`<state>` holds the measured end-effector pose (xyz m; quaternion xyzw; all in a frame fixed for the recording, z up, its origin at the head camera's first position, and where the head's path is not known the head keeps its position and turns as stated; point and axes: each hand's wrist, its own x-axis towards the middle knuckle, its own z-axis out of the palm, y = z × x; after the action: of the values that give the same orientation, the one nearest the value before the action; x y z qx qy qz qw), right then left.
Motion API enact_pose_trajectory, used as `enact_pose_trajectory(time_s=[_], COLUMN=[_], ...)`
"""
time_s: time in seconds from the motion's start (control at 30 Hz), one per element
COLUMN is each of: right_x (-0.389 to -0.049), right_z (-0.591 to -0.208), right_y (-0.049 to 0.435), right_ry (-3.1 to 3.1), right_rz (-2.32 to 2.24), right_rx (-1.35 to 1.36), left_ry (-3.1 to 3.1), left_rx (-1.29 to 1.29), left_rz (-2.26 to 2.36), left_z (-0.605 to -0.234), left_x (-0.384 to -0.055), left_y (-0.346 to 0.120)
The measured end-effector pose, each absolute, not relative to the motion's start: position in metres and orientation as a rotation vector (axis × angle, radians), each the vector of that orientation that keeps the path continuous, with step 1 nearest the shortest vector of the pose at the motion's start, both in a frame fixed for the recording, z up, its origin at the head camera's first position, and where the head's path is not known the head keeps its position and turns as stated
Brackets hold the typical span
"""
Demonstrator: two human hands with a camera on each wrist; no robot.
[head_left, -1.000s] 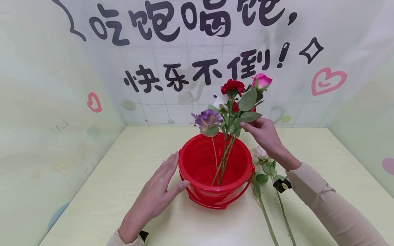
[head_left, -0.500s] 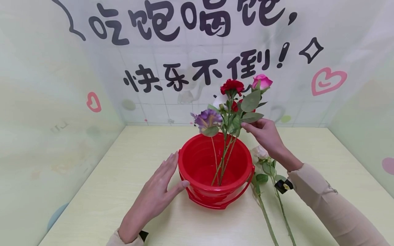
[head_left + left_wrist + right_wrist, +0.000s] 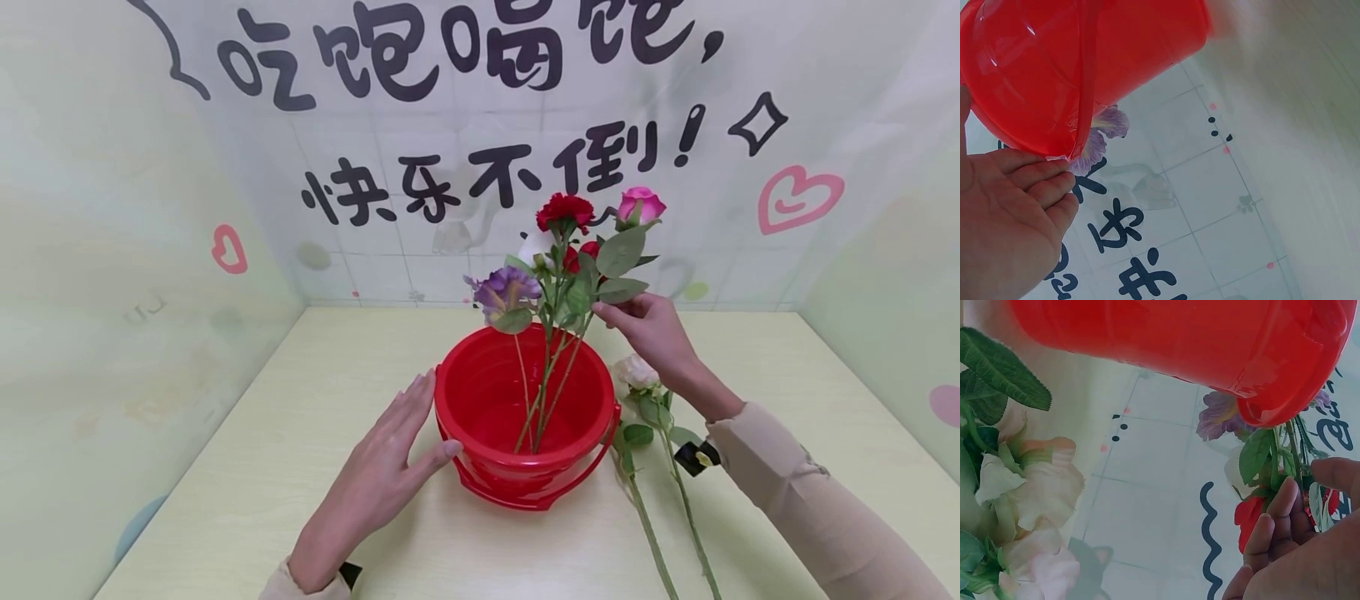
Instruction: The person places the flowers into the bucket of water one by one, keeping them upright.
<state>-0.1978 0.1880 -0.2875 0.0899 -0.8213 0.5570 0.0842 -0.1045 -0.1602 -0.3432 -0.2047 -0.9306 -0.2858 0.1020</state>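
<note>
A red plastic bucket stands on the table with several artificial flowers leaning in it. My left hand rests its straight fingers against the bucket's left rim, thumb apart at the front; the left wrist view shows the open palm at the rim. My right hand pinches the leafy stem of a pink rose above the rim's right side. Beside it in the bucket stand a red carnation, a purple flower, a red flower and a partly hidden white flower.
Right of the bucket, pale roses with long green stems lie on the table, under the right forearm. The bucket's handle hangs down at its front right. A printed backdrop closes off the back and sides.
My right hand has moved slightly right and down, and the pink rose with its leaves has tilted right with it. The left hand and the bucket have stayed in place.
</note>
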Motion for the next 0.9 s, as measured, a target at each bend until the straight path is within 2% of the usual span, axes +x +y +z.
enact_pose_trajectory(time_s=[0.9], right_x=[-0.19], right_z=[-0.298], right_y=[0.203], right_ry=[-2.553], right_rz=[1.668], right_rx=[0.25], left_ry=[-2.743], left_rx=[-0.615], left_rz=[-0.843], left_z=[-0.343], left_x=[-0.104], left_y=[-0.16])
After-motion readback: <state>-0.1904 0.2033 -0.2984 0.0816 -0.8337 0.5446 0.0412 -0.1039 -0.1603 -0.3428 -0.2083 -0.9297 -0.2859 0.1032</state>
